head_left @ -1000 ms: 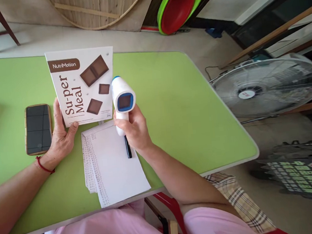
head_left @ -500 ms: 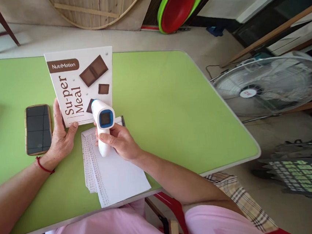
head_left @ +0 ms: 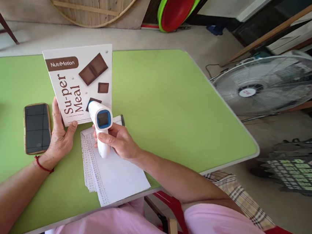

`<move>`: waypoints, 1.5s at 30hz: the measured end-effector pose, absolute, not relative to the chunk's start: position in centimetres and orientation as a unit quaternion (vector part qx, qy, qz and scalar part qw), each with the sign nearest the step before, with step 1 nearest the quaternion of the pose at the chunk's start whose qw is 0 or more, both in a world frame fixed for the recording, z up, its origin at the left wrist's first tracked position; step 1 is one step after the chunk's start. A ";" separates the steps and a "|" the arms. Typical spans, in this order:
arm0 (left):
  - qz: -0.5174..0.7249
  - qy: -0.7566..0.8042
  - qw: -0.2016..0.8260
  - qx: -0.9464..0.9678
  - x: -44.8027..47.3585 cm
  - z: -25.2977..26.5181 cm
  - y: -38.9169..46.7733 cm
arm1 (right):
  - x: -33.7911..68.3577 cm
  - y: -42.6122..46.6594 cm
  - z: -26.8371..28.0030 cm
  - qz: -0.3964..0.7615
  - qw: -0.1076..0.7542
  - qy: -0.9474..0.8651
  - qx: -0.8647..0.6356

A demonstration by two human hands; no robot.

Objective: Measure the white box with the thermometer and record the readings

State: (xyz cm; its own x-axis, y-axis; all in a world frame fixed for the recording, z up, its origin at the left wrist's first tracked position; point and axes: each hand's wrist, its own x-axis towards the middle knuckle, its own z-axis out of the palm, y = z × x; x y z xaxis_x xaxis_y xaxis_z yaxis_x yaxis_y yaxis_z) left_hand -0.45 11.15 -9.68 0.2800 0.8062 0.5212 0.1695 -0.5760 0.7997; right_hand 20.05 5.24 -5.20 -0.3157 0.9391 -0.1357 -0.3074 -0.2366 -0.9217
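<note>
My left hand (head_left: 61, 135) grips the lower left corner of a white box (head_left: 96, 69) printed "NutriMotion Su-per Meal" with pictures of chocolate, its front turned toward me. My right hand (head_left: 119, 140) is wrapped round the handle of a white infrared thermometer (head_left: 103, 144) with a blue-framed screen. The thermometer is in front of the box's lower right part and hides some of it; whether they touch I cannot tell. Below the thermometer lies a notepad (head_left: 123, 182) with handwritten pages folded under a blank sheet. A dark pen (head_left: 123, 120) shows at its top edge.
A smartphone (head_left: 37, 128) in a tan-edged case lies left of my left hand on the green table (head_left: 172, 111). A large fan (head_left: 271, 85) stands beyond the table's right edge. Red and green basins (head_left: 178, 6) and a round wooden board (head_left: 98, 8) lean at the back.
The thermometer has shifted slightly left and tilted a little in my right hand. The box and my left hand hold nearly the same place.
</note>
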 end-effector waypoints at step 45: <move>0.491 0.340 0.311 0.739 -0.5 -10.2 11.2 | 33.4 12.1 -5.6 0.121 0.079 -0.686 -0.713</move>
